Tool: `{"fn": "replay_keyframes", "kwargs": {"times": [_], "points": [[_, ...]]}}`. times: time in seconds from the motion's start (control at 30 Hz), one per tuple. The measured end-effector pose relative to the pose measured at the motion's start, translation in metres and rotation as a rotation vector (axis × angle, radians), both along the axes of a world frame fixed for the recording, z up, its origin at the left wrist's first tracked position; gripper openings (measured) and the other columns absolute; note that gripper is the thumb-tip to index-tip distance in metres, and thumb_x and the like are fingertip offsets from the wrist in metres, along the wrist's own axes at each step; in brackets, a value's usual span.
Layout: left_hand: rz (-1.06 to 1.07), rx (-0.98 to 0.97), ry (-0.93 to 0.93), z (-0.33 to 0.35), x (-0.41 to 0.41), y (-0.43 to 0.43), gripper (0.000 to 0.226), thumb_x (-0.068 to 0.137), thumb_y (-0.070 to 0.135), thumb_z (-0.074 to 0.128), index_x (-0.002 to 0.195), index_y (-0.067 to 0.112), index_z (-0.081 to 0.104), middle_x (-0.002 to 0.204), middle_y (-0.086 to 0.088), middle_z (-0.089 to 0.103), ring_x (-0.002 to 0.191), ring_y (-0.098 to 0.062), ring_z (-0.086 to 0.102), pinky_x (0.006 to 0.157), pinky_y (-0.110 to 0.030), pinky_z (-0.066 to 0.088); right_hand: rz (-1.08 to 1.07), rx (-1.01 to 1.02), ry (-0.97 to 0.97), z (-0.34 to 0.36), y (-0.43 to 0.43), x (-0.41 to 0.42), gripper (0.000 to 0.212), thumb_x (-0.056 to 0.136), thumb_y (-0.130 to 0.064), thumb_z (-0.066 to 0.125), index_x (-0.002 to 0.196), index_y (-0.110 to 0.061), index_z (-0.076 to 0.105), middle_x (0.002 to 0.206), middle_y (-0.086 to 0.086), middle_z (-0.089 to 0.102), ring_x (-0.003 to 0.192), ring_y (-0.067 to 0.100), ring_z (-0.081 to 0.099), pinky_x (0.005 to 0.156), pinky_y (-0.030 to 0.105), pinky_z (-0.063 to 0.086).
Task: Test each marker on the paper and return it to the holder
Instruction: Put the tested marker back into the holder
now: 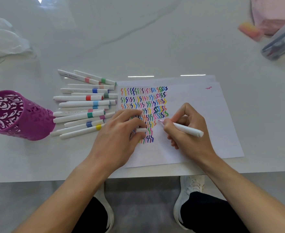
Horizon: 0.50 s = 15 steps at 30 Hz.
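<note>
My right hand [187, 130] grips an uncapped white marker [187, 129], its pink tip touching the paper [197, 115] just right of the rows of coloured squiggles [143, 108]. My left hand [120, 135] rests on the paper's left part and holds a white cap [141, 130] between its fingers. Several capped white markers [83, 106] with coloured bands lie in a pile left of the paper. The purple perforated holder [19, 116] stands at the left, tilted in the wide view; no marker shows inside it.
A crumpled white tissue [7, 41] lies at the far left. At the far right are a clear plastic case [281, 42] and pink items [269, 17]. The table's front edge [54, 179] runs just below my wrists.
</note>
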<state>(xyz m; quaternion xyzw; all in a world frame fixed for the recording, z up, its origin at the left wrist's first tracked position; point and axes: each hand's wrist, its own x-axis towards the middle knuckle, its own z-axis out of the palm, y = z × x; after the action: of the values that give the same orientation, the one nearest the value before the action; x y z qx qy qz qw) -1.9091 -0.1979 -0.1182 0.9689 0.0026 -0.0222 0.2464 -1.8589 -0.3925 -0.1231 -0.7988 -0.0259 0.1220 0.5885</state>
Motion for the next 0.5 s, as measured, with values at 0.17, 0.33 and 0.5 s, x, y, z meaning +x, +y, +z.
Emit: {"fn": "replay_keyframes", "kwargs": {"times": [0.17,0.33,0.5], "points": [[0.02,-0.019,0.015,0.0001,-0.0006,0.0011,0.031,0.088,0.037,0.073,0.117,0.029,0.07,0.136,0.014,0.056,0.129,-0.008,0.045,0.103,-0.03,0.043,0.031,0.023,-0.004,-0.0004,-0.0015,0.0005,0.022,0.093,-0.011,0.072,0.089,-0.016,0.051,0.063,0.007,0.069,0.05,0.023,0.065,0.045,0.029,0.051],[-0.008,0.0,0.019,-0.0024,-0.0003,0.0032,0.037,0.089,0.04,0.069,0.125,0.029,0.065,0.138,0.016,0.053,0.13,-0.004,0.041,0.104,-0.02,0.033,0.027,0.02,-0.013,-0.0018,-0.0013,0.0,0.025,0.092,-0.013,0.074,0.083,-0.011,0.051,0.065,0.011,0.07,0.05,0.028,0.068,0.047,0.035,0.056],[-0.029,0.004,0.014,-0.0041,-0.0009,0.0044,0.039,0.089,0.042,0.068,0.126,0.028,0.064,0.138,0.014,0.053,0.131,-0.006,0.043,0.105,-0.024,0.036,0.036,0.002,-0.021,-0.0017,-0.001,-0.0003,0.027,0.093,-0.015,0.074,0.081,-0.012,0.05,0.066,0.009,0.072,0.051,0.026,0.069,0.048,0.037,0.058]]}}
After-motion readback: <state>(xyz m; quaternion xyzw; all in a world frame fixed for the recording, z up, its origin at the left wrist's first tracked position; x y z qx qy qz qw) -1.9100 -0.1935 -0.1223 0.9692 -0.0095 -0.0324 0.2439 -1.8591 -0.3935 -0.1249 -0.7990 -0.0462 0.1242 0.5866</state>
